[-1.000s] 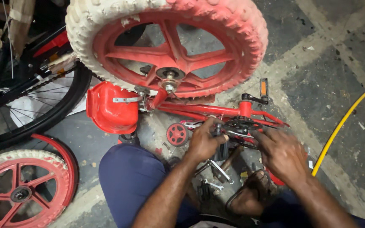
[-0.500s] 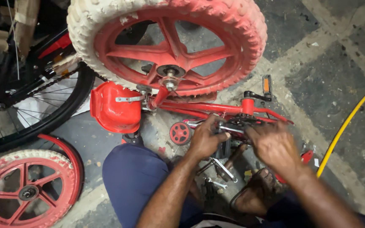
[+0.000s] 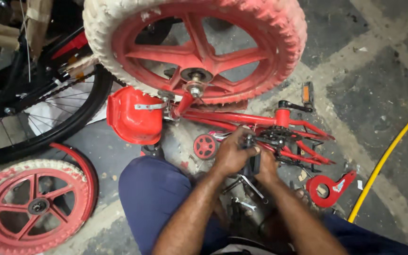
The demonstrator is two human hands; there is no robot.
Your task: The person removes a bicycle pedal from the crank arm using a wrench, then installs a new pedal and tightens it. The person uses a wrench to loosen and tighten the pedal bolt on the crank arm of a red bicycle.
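While both hands meet low in the middle of the view, the left hand [image 3: 231,153] lies on top, its fingers curled shut around a small dark part [image 3: 250,141] that looks like a pedal or a tool head, though the grip hides too much of it to be sure. The right hand [image 3: 266,165] sits just beneath and behind it, mostly covered by the left one, so whether its fingers are closed on anything cannot be told. The dark part is pressed against the red bicycle frame [image 3: 242,118], which lies on its side with its long axis running left to right across the floor, directly ahead of the knuckles; the left hand is the nearer of the two to it. Just to the right of the hands sit the black chainring and chain [image 3: 275,137], with a crank and orange-reflector pedal [image 3: 303,97] standing up beyond them. To the left of the hands a small red training wheel [image 3: 204,146] rests by the frame, and farther left a red chain cover [image 3: 131,118] hangs near the axle of the big red wheel with a pale tyre [image 3: 194,47]. Loose metal spanners [image 3: 251,186] lie on the floor under the wrists, a red guard plate [image 3: 329,189] lies to the right, and a yellow hose [image 3: 388,156] crosses the concrete well apart.
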